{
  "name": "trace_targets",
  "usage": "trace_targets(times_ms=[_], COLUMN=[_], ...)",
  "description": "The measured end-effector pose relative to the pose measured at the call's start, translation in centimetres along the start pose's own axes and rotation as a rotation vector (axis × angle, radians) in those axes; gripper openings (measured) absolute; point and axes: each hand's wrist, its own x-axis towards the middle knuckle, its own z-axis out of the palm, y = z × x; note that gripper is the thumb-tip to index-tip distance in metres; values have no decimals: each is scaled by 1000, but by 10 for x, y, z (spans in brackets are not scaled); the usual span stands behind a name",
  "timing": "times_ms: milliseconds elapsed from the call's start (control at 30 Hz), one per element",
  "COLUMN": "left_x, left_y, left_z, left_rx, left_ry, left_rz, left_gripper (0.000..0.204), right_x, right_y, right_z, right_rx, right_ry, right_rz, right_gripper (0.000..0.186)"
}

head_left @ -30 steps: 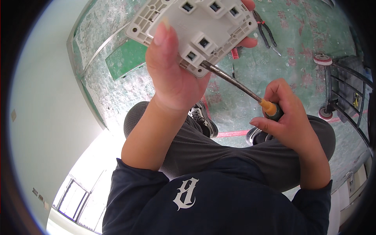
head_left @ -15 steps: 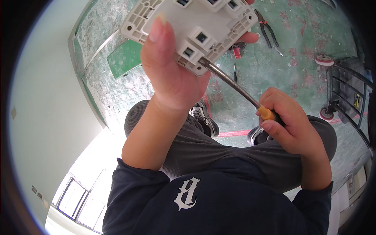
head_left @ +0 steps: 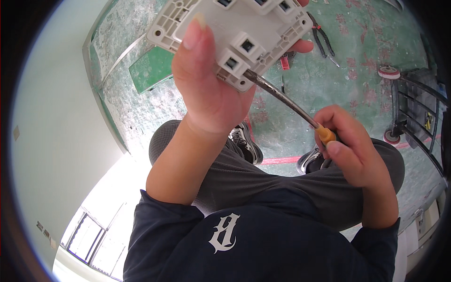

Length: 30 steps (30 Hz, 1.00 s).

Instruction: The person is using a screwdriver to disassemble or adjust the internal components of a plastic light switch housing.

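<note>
My left hand (head_left: pixel 206 84) grips a white plastic wall socket plate (head_left: pixel 213 30), thumb across its back and fingertips showing at the far edge. Square terminal blocks with dark openings stand up from that back. In my right hand (head_left: pixel 350 145) is a screwdriver (head_left: pixel 286 99) with a long metal shaft and a yellow-and-black handle. Its tip meets the side of the terminal block closest to the plate's near corner. How deep the tip sits cannot be made out.
On the green, worn floor lie red-and-black pliers (head_left: pixel 322 40), a green box (head_left: pixel 150 70) and a small red item (head_left: pixel 284 62). A black-framed trolley (head_left: pixel 416 108) with wheels stands at the right. A pale wall (head_left: pixel 47 117) rises on the left.
The socket plate and my left hand have shifted slightly right. My right hand has moved slightly right with the screwdriver, its fingers placed differently on the handle. The tip stays at the same terminal block.
</note>
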Motion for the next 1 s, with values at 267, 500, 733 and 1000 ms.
trace_targets(times_ms=[267,500,733,1000], left_x=[-3,-6,-3,-2], left_y=[0,2,4,4], left_z=[1,5,13,-2], left_rx=[-48,20,-139,-459], left_ry=[-25,-33,86,135], left_rz=[22,23,-65,-136], left_gripper=[100,98,89,73], right_x=[-1,-7,-17,-17], right_y=[10,-4,-2,2], right_z=[6,7,10,13], right_rx=[-77,-137,649,758], right_ry=[-34,-34,-154,-100], right_rz=[-152,15,56,-309], right_gripper=[22,28,34,60])
